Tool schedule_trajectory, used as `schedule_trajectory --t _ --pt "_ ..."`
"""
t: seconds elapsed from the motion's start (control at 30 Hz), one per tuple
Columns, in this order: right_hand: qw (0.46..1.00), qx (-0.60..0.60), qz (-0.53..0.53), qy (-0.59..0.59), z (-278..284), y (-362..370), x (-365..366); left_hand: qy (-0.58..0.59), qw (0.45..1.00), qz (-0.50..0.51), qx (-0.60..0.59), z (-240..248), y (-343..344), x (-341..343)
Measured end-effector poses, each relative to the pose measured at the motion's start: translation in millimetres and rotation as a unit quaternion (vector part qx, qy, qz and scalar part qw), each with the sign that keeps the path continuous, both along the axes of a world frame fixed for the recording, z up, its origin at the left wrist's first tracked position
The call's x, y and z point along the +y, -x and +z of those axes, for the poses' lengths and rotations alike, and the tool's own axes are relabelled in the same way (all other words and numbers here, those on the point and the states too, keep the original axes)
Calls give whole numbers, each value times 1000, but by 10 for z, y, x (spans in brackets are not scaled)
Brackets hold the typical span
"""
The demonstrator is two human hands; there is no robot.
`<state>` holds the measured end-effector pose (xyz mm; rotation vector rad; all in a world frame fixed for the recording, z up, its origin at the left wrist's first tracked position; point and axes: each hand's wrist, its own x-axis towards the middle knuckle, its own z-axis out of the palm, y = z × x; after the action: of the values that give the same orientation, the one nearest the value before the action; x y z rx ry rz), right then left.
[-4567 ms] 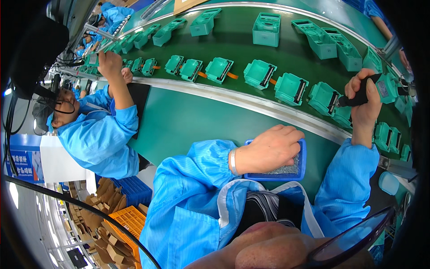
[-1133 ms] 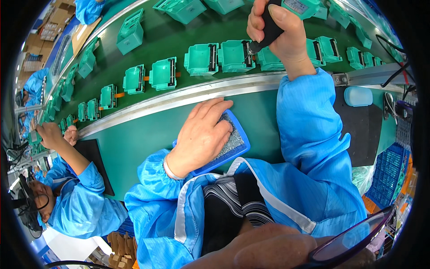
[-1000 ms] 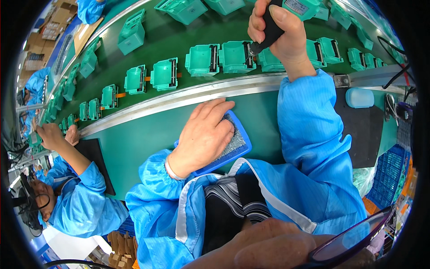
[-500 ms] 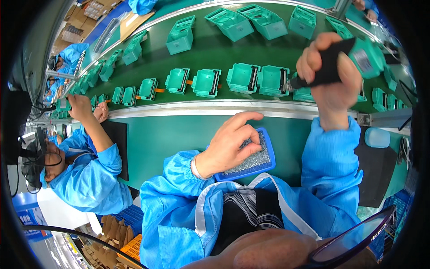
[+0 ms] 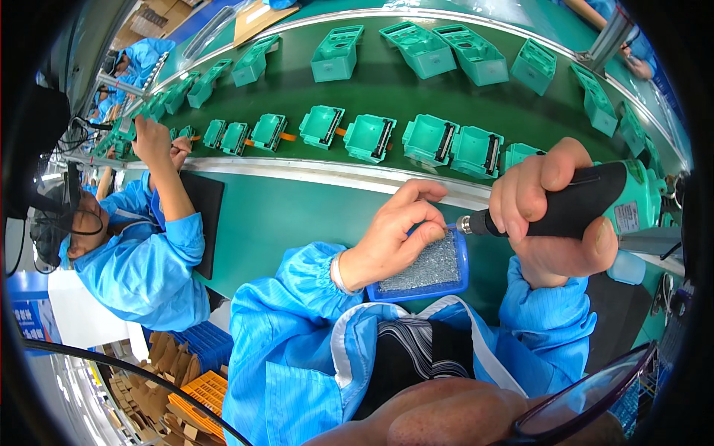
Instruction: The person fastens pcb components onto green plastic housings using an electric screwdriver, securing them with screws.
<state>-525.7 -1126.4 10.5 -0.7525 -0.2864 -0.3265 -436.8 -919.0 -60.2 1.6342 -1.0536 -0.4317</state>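
Observation:
My right hand (image 5: 539, 215) is wrapped round a green and black electric screwdriver (image 5: 584, 201), which lies roughly level with its metal nose pointing left. At the screwdriver's tip is my left hand (image 5: 394, 236), thumb and forefinger pinched together. Whatever sits between those fingertips is too small to make out. Under the left hand, a blue tray (image 5: 463, 260) full of small silvery screws (image 5: 428, 267) stands on the green bench, close to my chest.
Green plastic housings (image 5: 370, 139) with black strips line the conveyor (image 5: 297, 97) beyond a metal rail (image 5: 335, 172). Deeper green housings (image 5: 337, 53) stand along its far side. A co-worker (image 5: 141, 253) in blue works at left. A pale blue box (image 5: 627, 267) sits at right.
The screwdriver in my right hand has come from above the conveyor down to my left fingertips over the tray. My left thumb and forefinger have drawn together. The whole view has shifted slightly.

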Motion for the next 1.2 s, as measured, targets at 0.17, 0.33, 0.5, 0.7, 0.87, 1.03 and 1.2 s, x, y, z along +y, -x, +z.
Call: schedule_trajectory --t 0.17,0.33,0.5,0.7,0.87,1.03,1.2 --pt "985 90 -134 65 115 39 188 12 1000 -24 13 -34 13 -12" --pt "985 84 -138 67 73 74 160 4 1000 6 -29 -19 54 -56" --pt "989 83 -107 61 33 109 107 14 999 -23 -35 -37 4 -48" --pt "989 85 -73 101 38 130 47 -8 984 45 -171 -53 58 -65" --pt "992 71 -60 88 -25 133 -32 -10 990 33 -140 -73 75 -117" --pt "983 47 -136 111 -162 -13 -290 -41 994 51 -87 -70 158 -168" --pt "942 41 -317 102 -334 -173 -859 -153 936 -132 -289 50 199 -254"
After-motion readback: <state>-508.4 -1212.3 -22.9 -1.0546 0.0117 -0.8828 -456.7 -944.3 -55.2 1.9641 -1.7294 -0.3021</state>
